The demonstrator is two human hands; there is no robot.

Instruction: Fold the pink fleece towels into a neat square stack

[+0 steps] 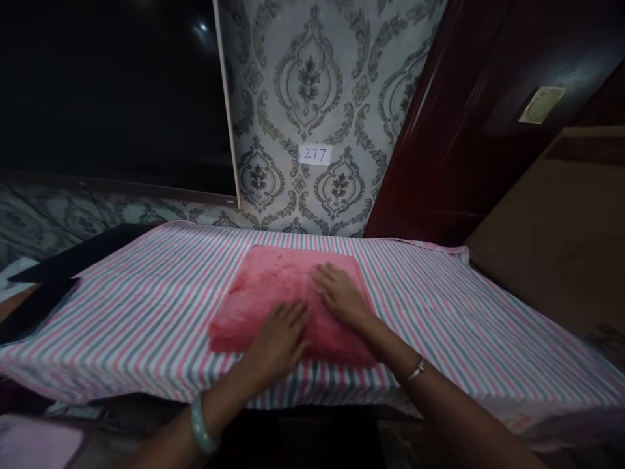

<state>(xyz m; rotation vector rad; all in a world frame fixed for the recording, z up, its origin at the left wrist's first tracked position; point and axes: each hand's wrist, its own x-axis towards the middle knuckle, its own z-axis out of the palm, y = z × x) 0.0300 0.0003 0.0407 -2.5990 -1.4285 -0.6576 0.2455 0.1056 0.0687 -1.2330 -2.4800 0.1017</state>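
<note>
A folded pink piece of plush cloth (278, 273) lies in the middle of a table covered by a striped cloth (161, 293). Its near edge reaches the front edge of the table. My left hand (280, 335), below a pale green bangle, is over the near part of the plush cloth with fingers stretched out, slightly blurred. Farther back and to the right, my right hand (339, 293) lies flat on top of it, fingers extended; a thin silver bracelet circles that wrist. Neither hand grips anything.
A large black television screen (112, 98) hangs at the upper left. Patterned wallpaper with a paper label (315, 154) reading 277 is behind the table. A dark red wooden panel (439, 163) and a brown board-like surface (551, 247) stand at the right.
</note>
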